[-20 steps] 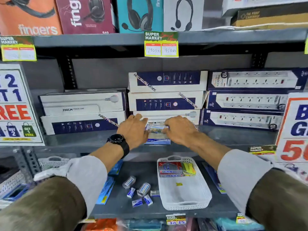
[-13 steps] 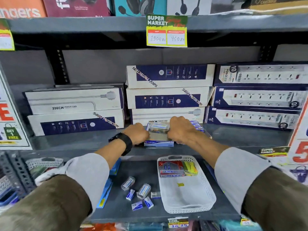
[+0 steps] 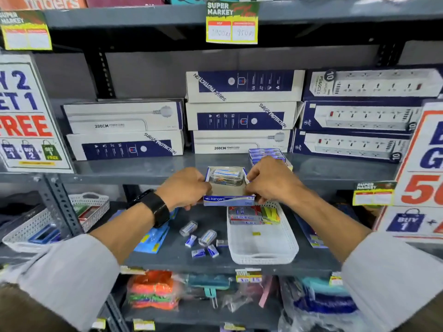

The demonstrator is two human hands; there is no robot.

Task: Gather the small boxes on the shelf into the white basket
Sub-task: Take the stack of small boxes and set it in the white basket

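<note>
Small boxes (image 3: 203,240): lay loose on the lower shelf, left of the white basket (image 3: 263,248), below both hands.
Basket contents: red-grey boxes, yellow packs at its far end.
Left hand (image 3: 184,188), right hand (image 3: 268,180): each gripped one end of the open tray (image 3: 227,188), long axis left-right, holding one clear case.

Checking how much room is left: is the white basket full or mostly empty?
Mostly empty. The white basket holds only a few red-and-grey boxes and yellow packs at its far end, plus one small yellow piece; the rest is bare.

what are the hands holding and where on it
Both hands hold the open Kangaro box: left hand on its left side, right hand on its right side.
</note>
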